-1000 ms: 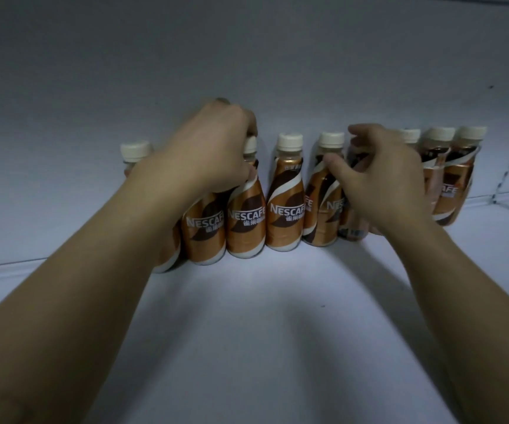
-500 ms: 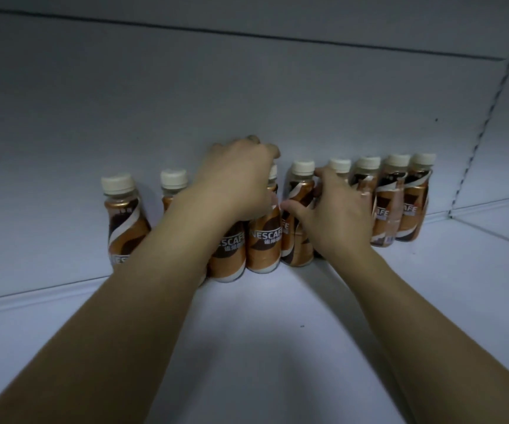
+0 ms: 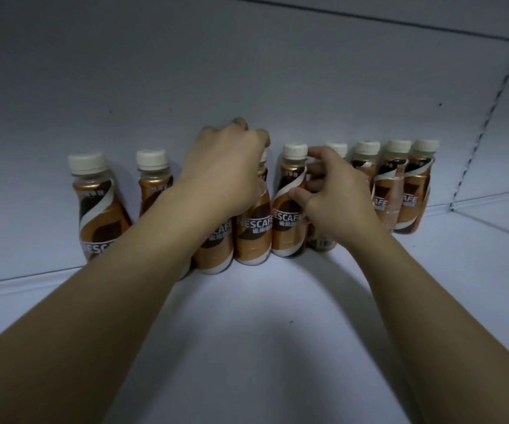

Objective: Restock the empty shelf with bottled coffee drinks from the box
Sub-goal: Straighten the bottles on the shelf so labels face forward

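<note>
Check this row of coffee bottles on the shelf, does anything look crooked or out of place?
Mostly tidy: the bottles stand upright against the back wall. The bottle by the right hand has its label turned away, unlike its neighbours. The two leftmost bottles stand apart. No spills show.

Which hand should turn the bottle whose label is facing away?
Probably the right hand: its fingers already touch the turned bottle. The left hand sits over other bottles further left.
</note>
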Motion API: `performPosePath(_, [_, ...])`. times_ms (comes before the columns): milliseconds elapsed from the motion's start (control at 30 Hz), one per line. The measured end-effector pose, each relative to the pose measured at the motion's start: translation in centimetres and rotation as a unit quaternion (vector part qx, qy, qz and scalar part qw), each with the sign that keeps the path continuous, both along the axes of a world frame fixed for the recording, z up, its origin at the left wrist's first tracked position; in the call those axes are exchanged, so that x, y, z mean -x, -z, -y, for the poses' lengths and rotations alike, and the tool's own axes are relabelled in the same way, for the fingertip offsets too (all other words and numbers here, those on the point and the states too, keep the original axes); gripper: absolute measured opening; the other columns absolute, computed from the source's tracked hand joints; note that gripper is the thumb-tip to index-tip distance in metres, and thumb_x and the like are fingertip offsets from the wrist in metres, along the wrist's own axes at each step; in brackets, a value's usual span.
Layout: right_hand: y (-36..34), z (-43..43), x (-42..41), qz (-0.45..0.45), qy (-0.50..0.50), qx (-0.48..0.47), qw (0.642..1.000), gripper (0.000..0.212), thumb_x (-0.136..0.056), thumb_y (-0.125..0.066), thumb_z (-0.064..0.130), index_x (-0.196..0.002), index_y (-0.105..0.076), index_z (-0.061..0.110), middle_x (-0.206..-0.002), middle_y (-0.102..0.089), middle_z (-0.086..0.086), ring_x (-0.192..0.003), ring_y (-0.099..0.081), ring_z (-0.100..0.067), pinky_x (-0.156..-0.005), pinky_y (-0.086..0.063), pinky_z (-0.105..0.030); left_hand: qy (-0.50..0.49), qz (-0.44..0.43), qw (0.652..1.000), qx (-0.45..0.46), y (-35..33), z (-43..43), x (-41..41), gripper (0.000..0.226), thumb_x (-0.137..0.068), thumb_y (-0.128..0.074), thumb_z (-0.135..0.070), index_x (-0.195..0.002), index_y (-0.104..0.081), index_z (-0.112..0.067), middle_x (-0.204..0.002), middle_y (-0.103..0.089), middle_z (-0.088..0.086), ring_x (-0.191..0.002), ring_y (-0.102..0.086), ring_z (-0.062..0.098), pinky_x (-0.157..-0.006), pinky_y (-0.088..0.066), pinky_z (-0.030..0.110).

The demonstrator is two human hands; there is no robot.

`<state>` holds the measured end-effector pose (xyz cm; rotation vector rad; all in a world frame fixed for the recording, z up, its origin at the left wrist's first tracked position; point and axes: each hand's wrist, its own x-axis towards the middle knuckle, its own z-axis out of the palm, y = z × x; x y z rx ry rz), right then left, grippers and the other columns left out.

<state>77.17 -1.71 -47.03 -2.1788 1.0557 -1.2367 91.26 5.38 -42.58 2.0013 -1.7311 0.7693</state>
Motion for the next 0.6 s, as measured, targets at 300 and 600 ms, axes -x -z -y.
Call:
performPosePath(300, [-0.42, -0.37, -0.35, 0.004, 0.055, 0.033, 0.998, 0.058, -0.078, -0.079, 0.024, -0.13, -0.054, 0.02, -0.087, -0.057, 0.016, -0.094, -0.062, -0.01, -0.09, -0.054, -0.035, -0.001, 0.001, 1.0, 0.0, -0.4, -0.3, 0.31, 0.059, -0.082, -0.072, -0.034, -0.136, -0.051, -0.024, -0.128, -0.054, 0.009, -0.112, -0.053, 0.031, -0.093, -0.04, 0.038])
performPosePath(600, [-0.06, 0.22, 0.02, 0.025, 0.034, 0.015, 0.999, 0.059, -0.079, -0.078, 0.02, -0.133, -0.053, 0.019, -0.11, -0.067, 0.003, -0.101, -0.064, -0.011, -0.092, -0.055, -0.037, 0.004, 0.004, 1.0, -0.007, -0.15, -0.3, 0.18, 0.06, -0.081, -0.072, -0.034, -0.136, -0.049, -0.024, -0.127, -0.054, 0.009, -0.114, -0.052, 0.03, -0.097, -0.038, 0.041])
